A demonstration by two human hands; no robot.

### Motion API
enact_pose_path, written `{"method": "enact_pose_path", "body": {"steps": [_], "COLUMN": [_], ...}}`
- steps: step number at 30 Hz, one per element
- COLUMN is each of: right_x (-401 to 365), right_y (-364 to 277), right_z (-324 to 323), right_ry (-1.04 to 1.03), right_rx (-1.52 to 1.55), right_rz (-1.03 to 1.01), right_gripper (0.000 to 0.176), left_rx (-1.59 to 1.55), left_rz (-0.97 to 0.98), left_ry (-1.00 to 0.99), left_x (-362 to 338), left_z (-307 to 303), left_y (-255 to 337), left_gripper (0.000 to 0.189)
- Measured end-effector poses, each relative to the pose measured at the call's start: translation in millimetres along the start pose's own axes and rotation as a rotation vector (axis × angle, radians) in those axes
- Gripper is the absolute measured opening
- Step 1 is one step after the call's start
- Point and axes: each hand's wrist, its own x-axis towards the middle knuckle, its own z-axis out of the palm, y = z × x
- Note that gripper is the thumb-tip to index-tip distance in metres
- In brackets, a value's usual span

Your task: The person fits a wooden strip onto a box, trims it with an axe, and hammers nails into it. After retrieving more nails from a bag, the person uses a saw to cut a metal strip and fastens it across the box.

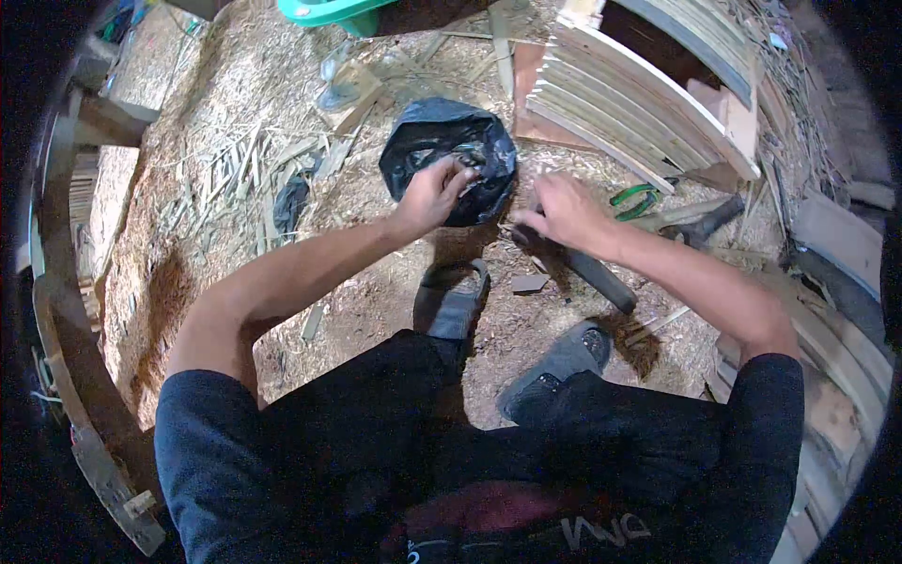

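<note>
My left hand [434, 195] is over the near rim of a black plastic bag [399, 155], its fingers bent together in a pinch. Small dark bits show inside the bag by the fingertips; whether the hand grips one is too small to tell. To the right of the bag, my right hand [564, 214] is closed with its fingers curled. What it may hold is hidden. Just below that hand, a tool with a dark handle [606, 282], perhaps a hammer, lies on the ground. Green-handled pliers [635, 199] lie to its right.
Stacked wooden slats [625, 103] stand at the upper right. A second dark-handled tool [709, 222] lies beside the pliers. Wood shavings and thin sticks [240, 174] cover the ground at left. A green plastic object [329, 11] is at the top. My sandalled feet [451, 301] are below the bag.
</note>
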Motion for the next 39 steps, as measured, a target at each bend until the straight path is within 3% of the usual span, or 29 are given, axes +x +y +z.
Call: {"method": "enact_pose_path", "body": {"steps": [2,3,6,10,14,17,21,25,28,32,34,39], "right_x": [-23.5,-26.7,-39.1,-45.6,-54.9,-67.4,-96.3,-113.5,-107.4,-76.2,-68.0,-8.0], "right_y": [3.3,2.9,8.3,28.5,45.1,41.2,40.3,15.7,4.0,6.0,-10.3,28.6], "right_z": [2.0,3.0,10.0,35.5,29.4,3.4,-21.9,-77.9,-113.7,-165.4,-211.8,-253.5], "right_ry": [-0.103,-0.255,-0.313,-0.206,-0.110,-0.111,0.063,0.103,0.335,0.836,0.732,0.918], "right_rx": [-0.135,-0.184,-0.148,0.033,0.183,0.153,0.195,0.349,0.450,0.485,0.817,0.816], "right_rz": [0.099,0.118,0.062,0.087,0.019,0.037,-0.110,-0.013,0.021,0.013,0.291,0.358], "right_gripper": [0.058,0.067,0.071,0.066,0.058,0.057,0.058,0.056,0.054,0.048,0.036,0.038], "left_rx": [-0.006,-0.004,0.071,-0.203,-0.232,-0.330,-0.433,-0.446,-0.650,-0.789,-0.776,-0.802], "left_rz": [0.070,0.059,0.140,0.000,-0.118,0.029,0.208,0.356,0.358,0.484,0.474,0.325], "left_ry": [-0.086,-0.153,-0.351,-0.408,-0.447,-0.317,-0.142,0.090,0.034,-0.032,0.005,0.028], "left_x": [-6.0,-10.6,-11.9,-5.9,21.1,41.2,81.3,136.2,178.4,206.5,220.0,244.9], "left_z": [13.0,16.8,25.8,30.9,13.0,-10.3,-49.8,-60.1,-54.7,-45.7,-47.2,-48.2], "left_y": [0.4,7.2,19.9,44.0,76.0,101.8,162.6,214.0,237.7,248.3,243.3,238.6], "left_gripper": [0.029,0.029,0.027,0.026,0.021,0.012,0.014,0.018,0.021,0.020,0.018,0.022]}}
